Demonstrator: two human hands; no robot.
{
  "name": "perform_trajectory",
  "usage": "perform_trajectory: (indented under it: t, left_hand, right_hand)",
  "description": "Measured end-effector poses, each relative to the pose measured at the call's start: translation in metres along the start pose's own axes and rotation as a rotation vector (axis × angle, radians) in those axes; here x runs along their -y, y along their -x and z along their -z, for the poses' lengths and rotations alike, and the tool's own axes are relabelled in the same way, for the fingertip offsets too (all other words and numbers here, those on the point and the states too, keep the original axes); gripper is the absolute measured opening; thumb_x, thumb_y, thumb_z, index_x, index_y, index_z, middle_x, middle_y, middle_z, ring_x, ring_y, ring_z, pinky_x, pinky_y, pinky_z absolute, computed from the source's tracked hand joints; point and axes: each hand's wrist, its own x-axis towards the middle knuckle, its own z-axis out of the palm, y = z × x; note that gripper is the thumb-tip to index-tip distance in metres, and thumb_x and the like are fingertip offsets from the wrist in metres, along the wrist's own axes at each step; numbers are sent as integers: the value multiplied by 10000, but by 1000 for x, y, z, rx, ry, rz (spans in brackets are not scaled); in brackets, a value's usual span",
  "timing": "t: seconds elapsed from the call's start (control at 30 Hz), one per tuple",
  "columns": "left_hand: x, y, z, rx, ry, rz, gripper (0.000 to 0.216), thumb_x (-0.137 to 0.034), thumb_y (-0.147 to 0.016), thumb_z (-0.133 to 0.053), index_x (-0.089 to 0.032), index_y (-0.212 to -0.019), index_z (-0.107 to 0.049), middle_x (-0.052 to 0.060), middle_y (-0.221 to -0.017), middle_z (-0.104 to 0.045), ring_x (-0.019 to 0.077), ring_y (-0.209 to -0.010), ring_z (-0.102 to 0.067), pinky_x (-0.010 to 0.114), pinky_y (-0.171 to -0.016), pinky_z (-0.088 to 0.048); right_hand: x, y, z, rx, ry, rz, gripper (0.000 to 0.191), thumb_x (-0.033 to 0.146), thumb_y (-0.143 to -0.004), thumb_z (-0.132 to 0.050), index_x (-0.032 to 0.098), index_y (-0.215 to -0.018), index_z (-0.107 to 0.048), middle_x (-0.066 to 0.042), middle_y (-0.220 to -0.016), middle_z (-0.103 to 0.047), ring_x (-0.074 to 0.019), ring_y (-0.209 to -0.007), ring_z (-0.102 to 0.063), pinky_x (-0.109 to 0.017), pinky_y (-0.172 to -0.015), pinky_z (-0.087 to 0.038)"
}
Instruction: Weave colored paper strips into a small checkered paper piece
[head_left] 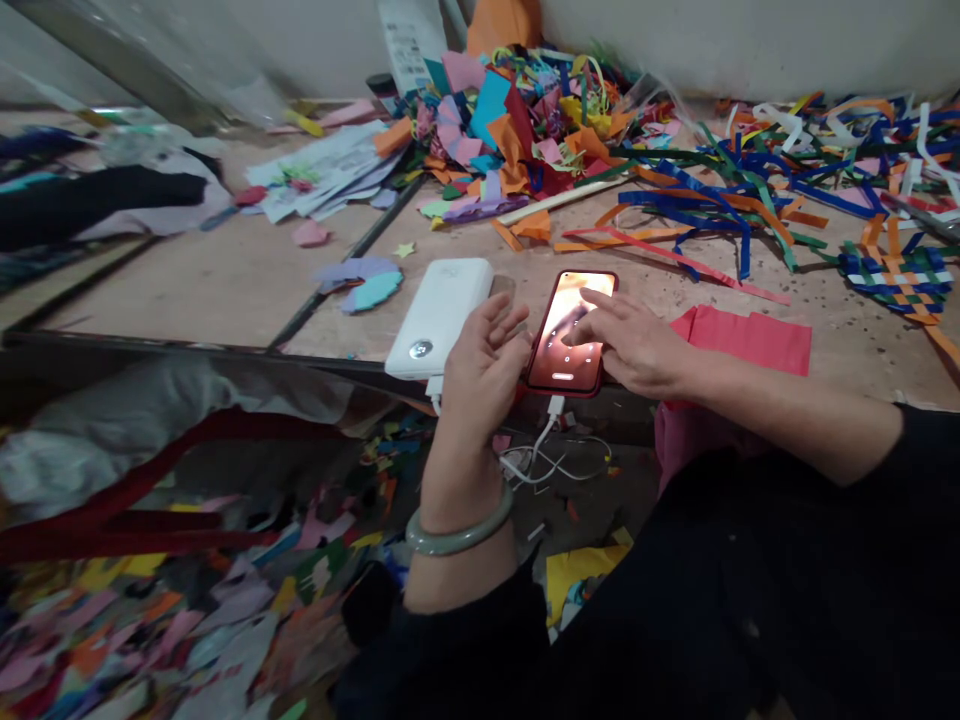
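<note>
A smartphone (pixel 559 350) in a red case lies near the front edge of the table, its screen lit. My right hand (pixel 637 345) is over its right side, fingers apart and fingertips at the screen. Just left of the phone, my left hand (pixel 489 365) is palm up with loosely curled, parted fingers and nothing in it. A white power bank (pixel 439 315) lies beside that hand. One white cable (pixel 544 440) runs from the phone's lower end and hangs below the table edge; another plug sits in the power bank.
Colourful paper scraps (pixel 517 130) are heaped at the back, with paper strips (pixel 720 200) to the right. A woven paper piece (pixel 896 280) lies far right, red paper (pixel 750 338) by my right forearm. More scraps (pixel 187 610) cover the floor below the wooden tabletop (pixel 202 300).
</note>
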Motion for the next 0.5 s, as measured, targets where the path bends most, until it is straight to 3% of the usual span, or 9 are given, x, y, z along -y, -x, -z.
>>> perform_trajectory:
  t: [0.23, 0.5]
  left_hand:
    - [1, -1, 0, -9, 2, 2, 514, -266, -763, -760, -249, -1265, -646, 102, -1276, -744, 308, -1307, -667, 433, -1005, -631]
    - [3, -1, 0, -12, -10, 1, 505, -278, -791, -751, -242, -1283, -640, 114, -1293, -732, 320, -1313, -660, 493, -1102, -570]
  right_hand:
    - [2, 0, -3, 44, 63, -7, 487, -27, -831, -391, 212, -1177, -637, -87, -1468, -642, -268, -1593, -313, -598, -1259, -277]
    - [-1, 0, -6, 12, 37, 5, 472, -22, -853, -372, 200, -1169, -643, -103, -1445, -650, -271, -1587, -322, -591, -1248, -281]
